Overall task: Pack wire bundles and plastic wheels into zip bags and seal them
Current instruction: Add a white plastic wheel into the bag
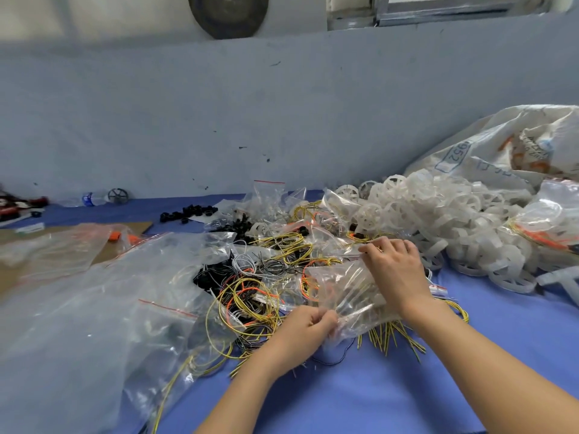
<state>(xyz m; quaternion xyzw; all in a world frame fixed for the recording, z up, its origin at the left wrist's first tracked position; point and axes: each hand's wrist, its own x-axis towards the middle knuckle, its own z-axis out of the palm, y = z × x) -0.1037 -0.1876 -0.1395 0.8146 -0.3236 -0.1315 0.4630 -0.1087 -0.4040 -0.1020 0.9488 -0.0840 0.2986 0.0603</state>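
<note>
Zip bag (344,292) lies crosswise, mouth rightward — left hand (308,332), right hand (396,270) pinching it.

A table under a blue cloth (376,402) carries everything. A tangle of yellow, orange and black wires (250,296) sprawls across its middle, with small zip bags (269,195) strewn over and behind it. A heap of white plastic wheels (438,220) fills the right, against a woven sack (501,145). Large clear plastic bags (78,324) cover the left, partly over a cardboard sheet (138,228). Near the back edge lie black rings (188,213).
</note>
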